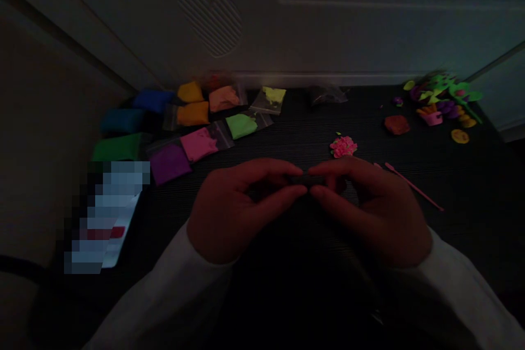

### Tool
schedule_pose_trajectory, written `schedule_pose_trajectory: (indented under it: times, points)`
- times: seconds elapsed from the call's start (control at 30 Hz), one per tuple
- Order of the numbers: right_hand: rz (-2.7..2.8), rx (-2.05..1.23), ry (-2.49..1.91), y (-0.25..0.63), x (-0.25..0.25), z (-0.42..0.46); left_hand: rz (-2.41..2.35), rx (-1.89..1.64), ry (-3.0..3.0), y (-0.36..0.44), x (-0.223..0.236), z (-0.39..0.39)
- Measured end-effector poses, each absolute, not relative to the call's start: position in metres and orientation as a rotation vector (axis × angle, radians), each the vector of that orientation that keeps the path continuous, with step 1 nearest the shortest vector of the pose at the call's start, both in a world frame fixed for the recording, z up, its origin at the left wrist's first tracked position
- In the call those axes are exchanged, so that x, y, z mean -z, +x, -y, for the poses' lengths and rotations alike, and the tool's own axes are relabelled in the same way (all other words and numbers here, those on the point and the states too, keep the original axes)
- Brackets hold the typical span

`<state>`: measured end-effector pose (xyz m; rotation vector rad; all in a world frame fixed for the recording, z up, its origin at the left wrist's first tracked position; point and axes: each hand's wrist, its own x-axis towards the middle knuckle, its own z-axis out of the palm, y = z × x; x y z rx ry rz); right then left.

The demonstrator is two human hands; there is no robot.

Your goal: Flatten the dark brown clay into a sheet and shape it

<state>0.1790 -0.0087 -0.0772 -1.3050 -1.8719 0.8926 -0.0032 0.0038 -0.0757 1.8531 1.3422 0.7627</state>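
Observation:
Over the middle of the dark table, my left hand (pixel 238 205) and my right hand (pixel 371 205) face each other, fingertips nearly meeting. Thumbs and forefingers of both pinch a small dark piece (pixel 307 180) that looks like modelling clay; dim light blurs its outline. Just beyond my right hand lies a pink clay flower cluster (pixel 343 146) with green bits at its edge. A thin pink modelling tool (pixel 416 187) rests to the right of that hand, near the knuckles. Part of another pink tip beside it is hidden behind the hand.
Clay packets, including purple (pixel 169 164), pink (pixel 199 144) and light green (pixel 241 126), fill the left back. A lit phone (pixel 110 213) lies at left. A dark bag (pixel 326 94), a reddish-brown lump (pixel 396 124) and coloured clay flowers (pixel 445 101) sit along the back, before a white panel (pixel 328 38).

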Motion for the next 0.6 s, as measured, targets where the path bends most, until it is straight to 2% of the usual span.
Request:
schedule_pose_trajectory:
  times: [0.6]
  points:
    - [1.588, -1.265, -1.416, 0.1763, 0.0803, 0.0051, -1.268, -0.669, 1.709, -0.0029, 0.0803, -0.0099]
